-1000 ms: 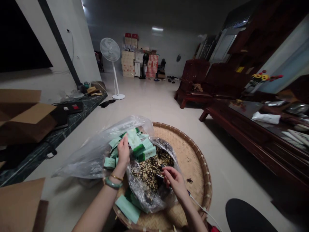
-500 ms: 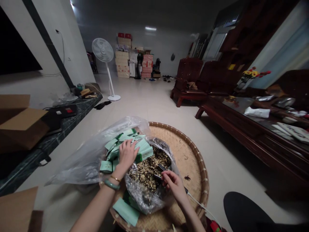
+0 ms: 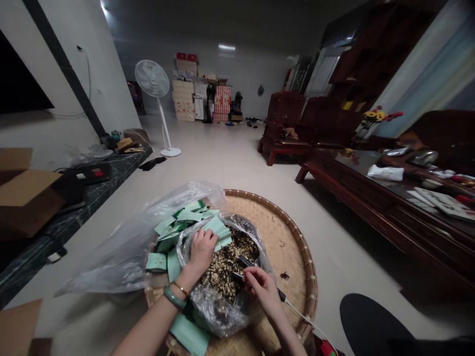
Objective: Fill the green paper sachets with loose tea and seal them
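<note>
A round woven bamboo tray (image 3: 293, 247) sits in front of me. On it lies a clear plastic bag (image 3: 218, 311) of dark dried flakes (image 3: 222, 269). A second clear bag (image 3: 122, 252) to the left spills several green paper packets (image 3: 178, 222). My left hand (image 3: 200, 252), with a green bangle at the wrist, has its fingers curled on the rim of the flake bag next to the packets. My right hand (image 3: 261, 287) pinches a small dark tool (image 3: 245, 262) with a white cord over the flakes.
A dark stone ledge (image 3: 92, 190) with a cardboard box (image 3: 25, 198) runs along the left. A dark wooden table (image 3: 389, 207) and chairs stand on the right. A standing fan (image 3: 156, 99) and stacked cartons (image 3: 200, 99) are at the back. A black stool (image 3: 367, 326) is at lower right.
My left hand has come down from the raised green packets to the rim of the flake bag. The right hand stays over the flakes. The view has shifted slightly right.
</note>
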Demonstrator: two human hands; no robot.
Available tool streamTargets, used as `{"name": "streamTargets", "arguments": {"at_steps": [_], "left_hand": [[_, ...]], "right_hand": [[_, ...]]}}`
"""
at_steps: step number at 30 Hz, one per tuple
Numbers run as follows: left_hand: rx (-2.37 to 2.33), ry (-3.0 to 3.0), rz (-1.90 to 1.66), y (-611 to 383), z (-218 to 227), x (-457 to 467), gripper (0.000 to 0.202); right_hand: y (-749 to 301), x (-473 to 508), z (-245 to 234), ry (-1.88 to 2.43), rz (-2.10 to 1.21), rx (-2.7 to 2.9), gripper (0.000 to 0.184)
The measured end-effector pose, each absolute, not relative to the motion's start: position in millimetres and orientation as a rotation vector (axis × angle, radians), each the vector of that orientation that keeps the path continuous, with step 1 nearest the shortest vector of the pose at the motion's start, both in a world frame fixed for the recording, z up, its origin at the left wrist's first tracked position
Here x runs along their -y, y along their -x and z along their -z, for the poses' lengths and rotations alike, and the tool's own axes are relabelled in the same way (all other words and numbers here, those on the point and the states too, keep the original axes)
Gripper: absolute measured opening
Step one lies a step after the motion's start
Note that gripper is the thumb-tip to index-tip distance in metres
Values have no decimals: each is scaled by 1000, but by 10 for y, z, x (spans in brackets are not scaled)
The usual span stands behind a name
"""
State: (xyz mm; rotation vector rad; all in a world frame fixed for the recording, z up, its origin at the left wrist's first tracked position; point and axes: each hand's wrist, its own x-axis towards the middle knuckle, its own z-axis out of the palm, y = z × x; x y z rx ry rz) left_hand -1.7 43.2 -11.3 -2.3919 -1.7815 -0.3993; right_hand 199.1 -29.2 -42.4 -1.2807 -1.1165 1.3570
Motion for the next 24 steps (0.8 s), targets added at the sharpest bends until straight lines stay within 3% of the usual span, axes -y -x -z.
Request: {"name": "streamTargets", "arguments": {"at_steps": [3,7,12,15,24], "left_hand": [[1775,2373,455,65,174,-424,19],[1798,2338,515,142,215,-412,12],[1822,2334,471,180,228,-424,12],[1847,2333,415,167,214,-415,23],[1905,2337,364,139,177,-398,18]], "right_hand": [[-2044,309,467,1330,-1144,1272,42],[-2132,358,494,1455,-546,1684,22],[-2183,380,575,1725,-205,2009,61],[-2220,359,586,1717,-253,2040,59],[-2363,498,319,1374,-784,2291,66]]}}
